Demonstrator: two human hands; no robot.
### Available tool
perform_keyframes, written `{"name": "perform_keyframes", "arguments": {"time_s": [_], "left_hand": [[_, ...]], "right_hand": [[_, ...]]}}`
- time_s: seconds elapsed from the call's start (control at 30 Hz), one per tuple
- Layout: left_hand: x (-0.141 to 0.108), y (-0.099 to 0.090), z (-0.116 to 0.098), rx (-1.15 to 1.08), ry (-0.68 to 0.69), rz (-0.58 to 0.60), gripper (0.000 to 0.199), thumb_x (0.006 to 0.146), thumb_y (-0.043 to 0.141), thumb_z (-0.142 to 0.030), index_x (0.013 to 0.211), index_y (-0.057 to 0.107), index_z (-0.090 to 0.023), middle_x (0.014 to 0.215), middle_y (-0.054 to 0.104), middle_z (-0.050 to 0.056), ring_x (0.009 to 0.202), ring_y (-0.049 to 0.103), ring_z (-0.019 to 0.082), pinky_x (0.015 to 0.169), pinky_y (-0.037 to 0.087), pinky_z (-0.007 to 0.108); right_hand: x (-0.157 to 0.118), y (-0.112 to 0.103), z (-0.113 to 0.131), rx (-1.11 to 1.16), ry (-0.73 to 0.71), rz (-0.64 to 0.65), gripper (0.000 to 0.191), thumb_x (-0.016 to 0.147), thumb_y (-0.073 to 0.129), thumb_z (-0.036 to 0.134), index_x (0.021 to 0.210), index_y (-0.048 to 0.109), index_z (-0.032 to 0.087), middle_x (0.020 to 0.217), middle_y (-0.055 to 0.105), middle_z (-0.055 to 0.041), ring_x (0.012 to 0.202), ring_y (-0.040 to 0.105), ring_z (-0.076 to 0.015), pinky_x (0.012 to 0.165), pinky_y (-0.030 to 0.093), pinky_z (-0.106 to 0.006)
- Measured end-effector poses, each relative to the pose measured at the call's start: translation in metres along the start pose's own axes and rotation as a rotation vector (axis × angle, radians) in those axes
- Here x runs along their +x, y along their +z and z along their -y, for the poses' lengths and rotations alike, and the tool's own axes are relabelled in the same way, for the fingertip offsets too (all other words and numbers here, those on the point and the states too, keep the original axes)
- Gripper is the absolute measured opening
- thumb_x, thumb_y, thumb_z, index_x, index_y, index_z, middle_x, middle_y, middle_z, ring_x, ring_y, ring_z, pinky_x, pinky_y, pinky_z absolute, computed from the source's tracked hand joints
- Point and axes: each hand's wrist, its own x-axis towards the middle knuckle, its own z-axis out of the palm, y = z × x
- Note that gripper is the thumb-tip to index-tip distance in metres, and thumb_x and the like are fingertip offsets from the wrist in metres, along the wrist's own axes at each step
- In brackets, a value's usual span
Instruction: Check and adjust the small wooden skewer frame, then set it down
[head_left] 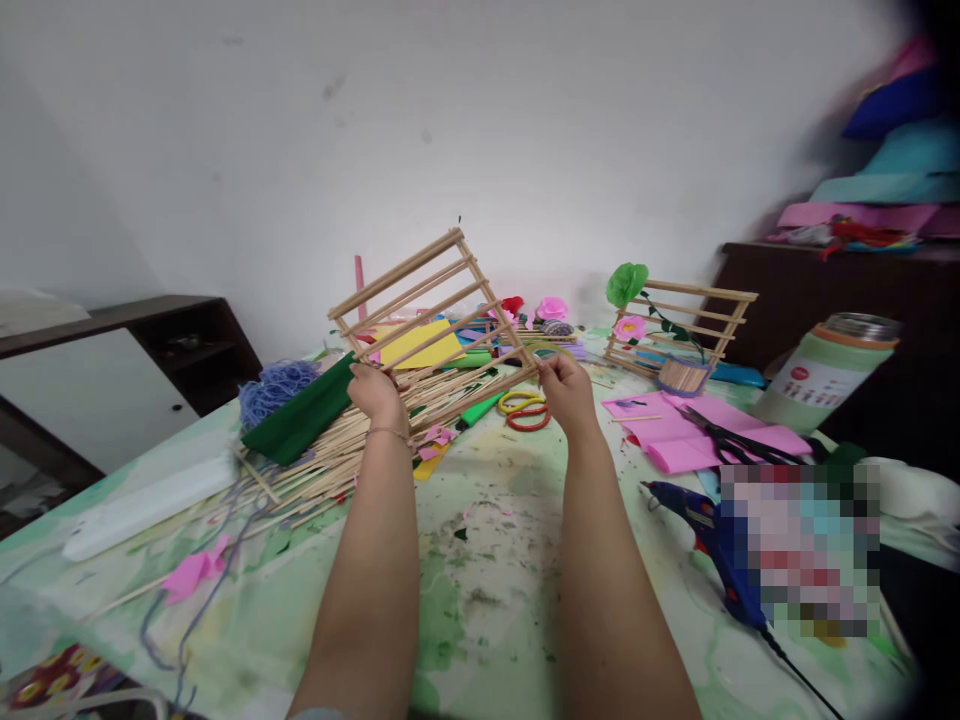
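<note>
A frame of thin wooden sticks (420, 298), with several crossbars, is held up tilted above the table. My left hand (377, 393) is closed on its lower left corner. At the lower right corner, the fingers of my right hand (564, 388) pinch the frame. Below it lies a wide pile of loose sticks (330, 460), with a dark green sheet (300, 415) and a heap of blue-purple yarn (276, 392) at its left. Scissors with yellow and red handles (528, 418) rest near my right hand.
A similar stick frame (731, 296) with paper flowers stands at the back right. Pink paper (652, 455) bears black scissors (716, 435). A blue glue gun (709, 520) with a cord and a green bottle (814, 375) are on the right. A dark cabinet (217, 325) stands left.
</note>
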Motion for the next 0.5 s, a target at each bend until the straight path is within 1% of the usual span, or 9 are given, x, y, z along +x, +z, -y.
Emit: {"name": "perform_keyframes", "arguments": {"time_s": [0.13, 0.23, 0.3, 0.37, 0.43, 0.5], "left_hand": [[-0.001, -0.001, -0.002, -0.048, -0.071, -0.027, 0.03, 0.088, 0.025, -0.033, 0.072, 0.046, -0.018, 0.062, 0.053, 0.004, 0.046, 0.054, 0.013, 0.044, 0.053, 0.028], [0.002, -0.002, -0.001, -0.046, -0.074, -0.038, 0.03, 0.087, 0.026, -0.032, 0.071, 0.047, -0.018, 0.061, 0.054, 0.004, 0.045, 0.054, 0.013, 0.044, 0.053, 0.029], [0.005, -0.003, 0.001, -0.03, -0.061, -0.037, 0.031, 0.087, 0.026, -0.032, 0.07, 0.048, -0.018, 0.06, 0.054, 0.004, 0.045, 0.054, 0.014, 0.043, 0.052, 0.029], [0.007, -0.003, 0.003, -0.005, -0.038, -0.033, 0.033, 0.087, 0.024, -0.031, 0.07, 0.049, -0.017, 0.06, 0.055, 0.005, 0.045, 0.055, 0.015, 0.043, 0.051, 0.029], [0.01, -0.003, 0.005, 0.031, 0.002, -0.029, 0.035, 0.087, 0.021, -0.03, 0.072, 0.05, -0.017, 0.06, 0.055, 0.006, 0.045, 0.055, 0.016, 0.042, 0.05, 0.029], [0.011, -0.003, 0.007, 0.081, 0.075, -0.014, 0.039, 0.088, 0.018, -0.03, 0.074, 0.052, -0.016, 0.06, 0.056, 0.007, 0.045, 0.056, 0.016, 0.041, 0.048, 0.029]], "right_hand": [[0.0, 0.004, 0.002, -0.036, -0.058, -0.106, 0.03, 0.079, 0.06, 0.044, 0.065, 0.05, 0.02, 0.056, 0.041, 0.0049, 0.056, 0.036, -0.012, 0.055, 0.029, -0.026], [0.003, 0.002, 0.001, 0.009, -0.043, -0.156, 0.032, 0.081, 0.055, 0.05, 0.069, 0.051, 0.02, 0.057, 0.041, 0.0048, 0.053, 0.036, -0.0115, 0.054, 0.03, -0.026], [0.006, -0.002, 0.0, 0.062, -0.017, -0.178, 0.036, 0.08, 0.053, 0.055, 0.071, 0.051, 0.02, 0.057, 0.042, 0.0051, 0.051, 0.036, -0.0108, 0.052, 0.031, -0.025], [0.007, -0.008, -0.001, 0.115, 0.003, -0.178, 0.038, 0.075, 0.056, 0.058, 0.072, 0.053, 0.02, 0.056, 0.043, 0.0052, 0.05, 0.037, -0.0102, 0.051, 0.032, -0.025], [0.007, -0.014, 0.0, 0.155, 0.013, -0.169, 0.038, 0.07, 0.062, 0.056, 0.073, 0.056, 0.019, 0.057, 0.047, 0.0046, 0.051, 0.04, -0.0099, 0.052, 0.034, -0.025], [0.006, -0.019, 0.002, 0.184, 0.017, -0.151, 0.036, 0.068, 0.067, 0.053, 0.074, 0.06, 0.018, 0.058, 0.05, 0.0037, 0.052, 0.042, -0.0097, 0.054, 0.036, -0.025]]}}
